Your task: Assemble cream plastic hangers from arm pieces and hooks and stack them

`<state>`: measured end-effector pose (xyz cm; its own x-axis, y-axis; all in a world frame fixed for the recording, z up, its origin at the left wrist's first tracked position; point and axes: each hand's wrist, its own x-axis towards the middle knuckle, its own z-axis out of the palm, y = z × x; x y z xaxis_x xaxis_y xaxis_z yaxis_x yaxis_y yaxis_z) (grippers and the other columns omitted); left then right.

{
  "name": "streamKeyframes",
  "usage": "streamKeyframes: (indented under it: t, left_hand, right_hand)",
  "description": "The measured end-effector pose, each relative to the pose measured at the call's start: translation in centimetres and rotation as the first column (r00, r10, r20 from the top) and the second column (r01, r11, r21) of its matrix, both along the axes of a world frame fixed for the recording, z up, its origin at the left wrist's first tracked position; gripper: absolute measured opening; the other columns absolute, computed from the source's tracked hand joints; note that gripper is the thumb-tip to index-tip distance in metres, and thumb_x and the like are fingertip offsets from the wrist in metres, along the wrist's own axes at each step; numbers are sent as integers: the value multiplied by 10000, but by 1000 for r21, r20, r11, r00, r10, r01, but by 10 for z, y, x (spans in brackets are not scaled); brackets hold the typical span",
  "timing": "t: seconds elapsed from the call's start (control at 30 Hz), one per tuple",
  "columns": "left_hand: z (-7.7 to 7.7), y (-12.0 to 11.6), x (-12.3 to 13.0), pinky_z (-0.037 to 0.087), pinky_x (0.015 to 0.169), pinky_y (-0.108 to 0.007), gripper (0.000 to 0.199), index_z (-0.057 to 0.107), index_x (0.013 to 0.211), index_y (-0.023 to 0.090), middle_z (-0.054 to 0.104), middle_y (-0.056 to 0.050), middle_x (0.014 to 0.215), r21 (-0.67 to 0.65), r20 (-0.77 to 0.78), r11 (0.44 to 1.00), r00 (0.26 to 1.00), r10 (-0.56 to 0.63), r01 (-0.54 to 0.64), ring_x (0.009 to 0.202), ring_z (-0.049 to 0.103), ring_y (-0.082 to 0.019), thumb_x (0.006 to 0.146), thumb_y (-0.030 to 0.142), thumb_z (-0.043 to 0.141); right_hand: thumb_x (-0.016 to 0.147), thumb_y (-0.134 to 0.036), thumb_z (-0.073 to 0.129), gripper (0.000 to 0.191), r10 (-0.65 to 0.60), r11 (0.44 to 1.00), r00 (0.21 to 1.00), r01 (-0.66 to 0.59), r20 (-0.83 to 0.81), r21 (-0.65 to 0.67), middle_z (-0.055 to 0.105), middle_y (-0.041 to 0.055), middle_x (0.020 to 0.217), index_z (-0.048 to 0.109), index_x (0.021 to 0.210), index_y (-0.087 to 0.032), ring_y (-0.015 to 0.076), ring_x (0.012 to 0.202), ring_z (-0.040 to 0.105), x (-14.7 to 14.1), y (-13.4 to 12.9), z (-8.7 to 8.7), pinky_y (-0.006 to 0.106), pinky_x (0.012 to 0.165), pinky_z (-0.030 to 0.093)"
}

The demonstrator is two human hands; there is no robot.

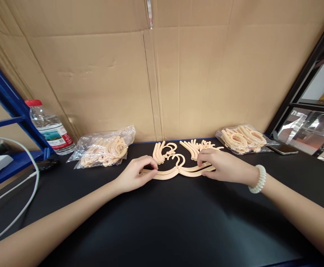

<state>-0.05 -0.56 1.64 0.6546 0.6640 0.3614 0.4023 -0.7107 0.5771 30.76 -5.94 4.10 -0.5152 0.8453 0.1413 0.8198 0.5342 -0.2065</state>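
A beige hanger-shaped piece [167, 174] lies across the black table, with two curved arms and a hook pointing to the back. My left hand [138, 172] pinches its left end between thumb and fingers. At its right arm, my right hand [219, 165], with a pale coiled band on the wrist, has thumb and fingers closed around the piece. Just behind stand two groups of loose beige parts: curved strips with hooks [158, 152] on the left, and more strips [189, 149] with small pieces on the right.
Clear plastic bags of beige parts lie at the back left [103, 151] and back right [242, 139]. A water bottle [53, 131], a white cable [35, 185] and a dark mouse [48, 165] are at the left. A phone [284, 149] lies far right, before a cardboard wall [108, 81].
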Motion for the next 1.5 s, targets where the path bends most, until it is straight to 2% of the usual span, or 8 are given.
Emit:
streamKeyframes:
  t: [0.13,0.27,0.43,0.57,0.7,1.0,1.27,1.5]
  left_hand:
    - [-2,9,0,486,759,-308,223,599,802,184,644,-30,812,-86,126,989,983,130,-120,797,620,-185,901,364,513]
    - [-7,16,-2,507,727,-329,252,579,781,187,636,-23,775,-169,189,969,958,214,-182,763,625,-189,877,414,526]
    - [-9,20,-4,512,740,-336,243,577,766,184,646,-29,777,-241,245,948,933,265,-206,755,623,-187,838,416,559]
    - [-10,22,-4,515,742,-342,229,574,784,182,654,-32,783,-289,269,933,916,296,-217,747,629,-185,816,409,571]
    - [-11,23,-4,520,745,-350,219,576,800,182,663,-33,776,-322,276,921,909,312,-219,750,639,-191,786,399,599]
    - [-10,22,-4,520,748,-354,218,587,813,187,671,-28,757,-349,277,912,907,319,-214,756,654,-200,763,392,639]
    - [-11,22,-4,522,749,-348,210,584,803,191,668,-24,754,-348,282,914,906,315,-209,759,659,-199,756,385,650]
    - [-11,22,-3,520,743,-342,205,585,805,191,667,-24,758,-343,273,915,910,313,-212,761,659,-199,754,380,646]
  right_hand:
    - [812,-79,560,136,51,994,999,-51,3,94,623,63,935,606,896,-176,223,894,561,-15,-10,1,330,753,443]
    - [885,-116,537,90,167,976,985,-161,-30,149,618,54,891,611,884,-168,208,861,545,-30,-18,1,330,761,436]
    - [893,-141,561,73,260,964,965,-261,26,50,622,26,830,616,856,-171,174,781,553,-39,-26,-2,306,715,424]
    - [873,-127,577,75,270,962,961,-267,60,-58,633,19,835,616,828,-173,158,764,572,-43,-29,-2,281,680,419]
    - [865,-118,575,70,260,963,964,-254,58,-95,639,22,846,616,844,-171,157,764,581,-44,-30,-2,269,668,418]
    - [862,-106,560,83,265,962,961,-259,73,-90,629,27,829,610,829,-163,151,739,565,-45,-32,0,259,642,396]
    - [911,-131,493,144,380,925,921,-377,84,-46,602,28,778,602,826,-171,150,700,528,-55,-38,-7,259,620,365]
    - [917,-138,485,135,396,918,914,-395,87,-31,593,14,767,580,828,-173,140,692,509,-58,-40,-9,259,626,356]
